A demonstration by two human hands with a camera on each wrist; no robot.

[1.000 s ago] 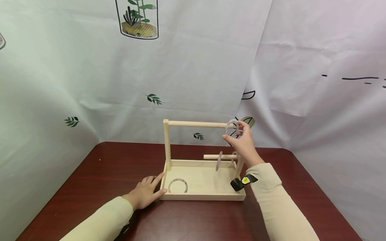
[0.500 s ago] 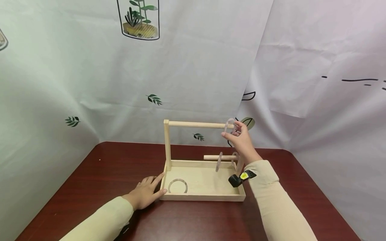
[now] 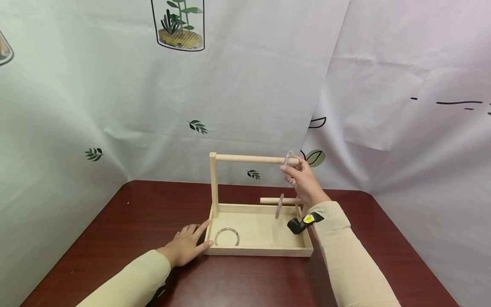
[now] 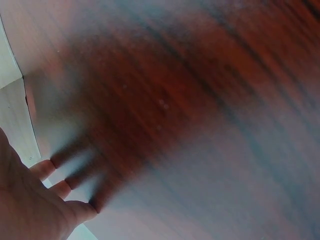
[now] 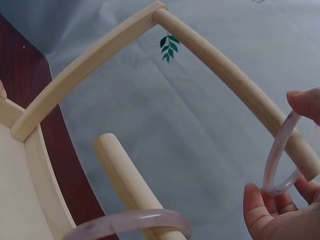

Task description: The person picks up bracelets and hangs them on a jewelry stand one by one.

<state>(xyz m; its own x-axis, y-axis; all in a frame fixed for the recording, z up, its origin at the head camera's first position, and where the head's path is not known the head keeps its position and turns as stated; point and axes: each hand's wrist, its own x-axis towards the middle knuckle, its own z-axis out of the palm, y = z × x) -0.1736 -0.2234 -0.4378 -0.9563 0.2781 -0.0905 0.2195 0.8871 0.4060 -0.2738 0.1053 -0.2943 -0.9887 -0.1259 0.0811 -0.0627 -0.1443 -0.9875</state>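
My right hand (image 3: 305,183) pinches a pale translucent bangle (image 5: 275,155) between thumb and fingers. The bangle encircles the free right end of the upper wooden rod (image 3: 249,158), as the right wrist view shows. Below it, a shorter lower rod (image 3: 270,200) carries one bangle (image 3: 279,207) near its middle and another farther right, partly hidden by my hand. Both rods belong to a wooden stand with a tray base (image 3: 258,252). My left hand (image 3: 184,246) lies at the tray's left side, fingers extended, with forefinger and thumb touching its edge.
One more bangle (image 3: 227,229) lies in the tray's front left corner. The stand's left post (image 3: 213,185) rises from the tray's left side. Under everything is a dark red wooden table (image 3: 153,200), with a white printed cloth (image 3: 245,85) hanging behind.
My right hand has moved slightly left, sliding the bangle onto the upper rod so that the rod's end now sticks out through it. The left hand stays in place.
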